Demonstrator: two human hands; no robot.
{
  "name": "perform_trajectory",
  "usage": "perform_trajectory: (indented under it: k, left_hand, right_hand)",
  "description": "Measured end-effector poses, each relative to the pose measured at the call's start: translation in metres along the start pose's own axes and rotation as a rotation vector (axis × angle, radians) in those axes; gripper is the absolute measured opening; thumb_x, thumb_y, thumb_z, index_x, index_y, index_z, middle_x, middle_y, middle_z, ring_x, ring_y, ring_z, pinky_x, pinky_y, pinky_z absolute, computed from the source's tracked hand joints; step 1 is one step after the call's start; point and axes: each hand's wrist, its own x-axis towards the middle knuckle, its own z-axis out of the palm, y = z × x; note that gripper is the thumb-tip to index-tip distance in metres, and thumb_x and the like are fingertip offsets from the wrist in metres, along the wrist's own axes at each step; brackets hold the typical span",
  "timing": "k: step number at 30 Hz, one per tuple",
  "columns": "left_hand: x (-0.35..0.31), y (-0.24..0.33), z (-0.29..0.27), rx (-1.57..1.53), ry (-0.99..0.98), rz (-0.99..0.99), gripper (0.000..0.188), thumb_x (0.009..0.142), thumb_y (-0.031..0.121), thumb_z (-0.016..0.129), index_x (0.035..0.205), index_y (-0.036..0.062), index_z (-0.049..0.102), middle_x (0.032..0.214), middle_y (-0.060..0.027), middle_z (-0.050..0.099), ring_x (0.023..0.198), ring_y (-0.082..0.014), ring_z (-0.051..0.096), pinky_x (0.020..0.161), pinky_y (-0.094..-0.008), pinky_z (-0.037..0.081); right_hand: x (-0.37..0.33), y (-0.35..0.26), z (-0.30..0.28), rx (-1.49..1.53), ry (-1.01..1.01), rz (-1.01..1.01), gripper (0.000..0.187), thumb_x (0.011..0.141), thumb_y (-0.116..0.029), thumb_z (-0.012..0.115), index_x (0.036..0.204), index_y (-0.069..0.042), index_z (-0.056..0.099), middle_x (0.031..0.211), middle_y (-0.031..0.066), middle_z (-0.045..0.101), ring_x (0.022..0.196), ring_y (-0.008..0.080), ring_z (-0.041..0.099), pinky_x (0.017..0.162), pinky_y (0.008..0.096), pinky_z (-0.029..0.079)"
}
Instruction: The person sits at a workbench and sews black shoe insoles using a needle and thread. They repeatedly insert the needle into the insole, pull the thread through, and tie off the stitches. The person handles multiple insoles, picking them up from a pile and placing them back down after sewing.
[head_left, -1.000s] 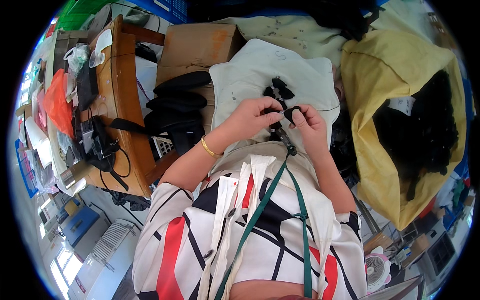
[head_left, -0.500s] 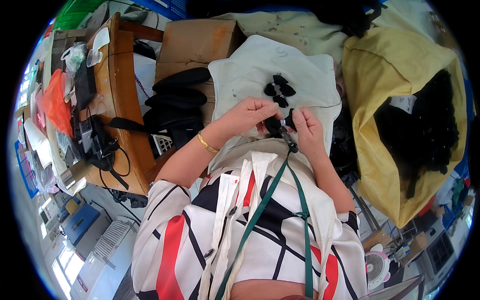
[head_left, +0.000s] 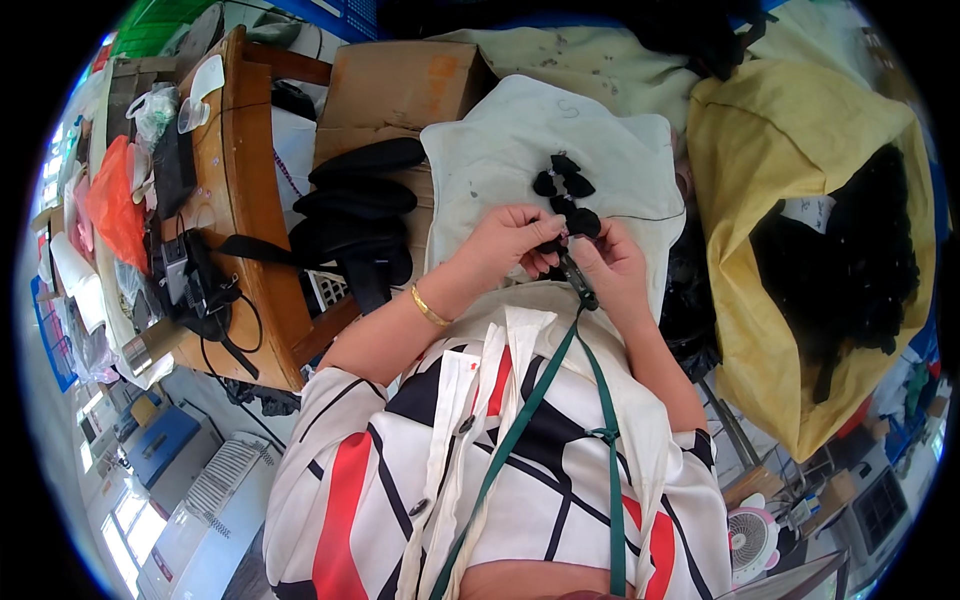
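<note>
The left hand [head_left: 512, 240] and right hand [head_left: 616, 262] pinch a black bow [head_left: 580, 222] between them, toward the cushion [head_left: 475, 165]'s near edge. Steady, light fingertips would probably serve best, keeping the corded tool [head_left: 577, 280] clear.

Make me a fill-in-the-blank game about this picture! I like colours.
The gold bracelet is on the person's ____ wrist.
The left hand and right hand hold a small fabric piece coloured ____.
The long cord over the patterned blouse is coloured ____.
The big sack with black things inside is coloured ____.

Missing words: left; black; green; yellow.
</note>
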Motion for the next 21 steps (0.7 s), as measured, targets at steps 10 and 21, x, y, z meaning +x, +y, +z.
perform_trajectory:
  k: [10, 21]
  left_hand:
    - [0.0, -0.016, 0.001, -0.211, 0.072, 0.031, 0.027, 0.1, 0.031, 0.057, 0.09, 0.0071, 0.065, 0.068, -0.0003, 0.063, 0.058, -0.0071, 0.058, 0.049, -0.0215, 0.045]
    - [-0.002, -0.009, -0.003, -0.456, 0.094, -0.049, 0.031, 0.101, 0.032, 0.051, 0.088, 0.0062, 0.062, 0.065, -0.0022, 0.059, 0.055, -0.0128, 0.053, 0.048, -0.0257, 0.039]
  right_hand:
    - [0.008, 0.002, -0.017, -0.172, -0.001, 0.007, 0.018, 0.096, -0.015, 0.063, 0.087, -0.001, 0.059, 0.072, -0.0019, 0.056, 0.068, 0.0063, 0.047, 0.06, 0.024, 0.041]
    - [-0.009, 0.007, -0.019, -0.988, -0.202, -0.078, 0.031, 0.084, -0.032, 0.071, 0.083, -0.002, 0.062, 0.079, 0.0161, 0.062, 0.075, 0.0353, 0.062, 0.066, 0.0452, 0.049]
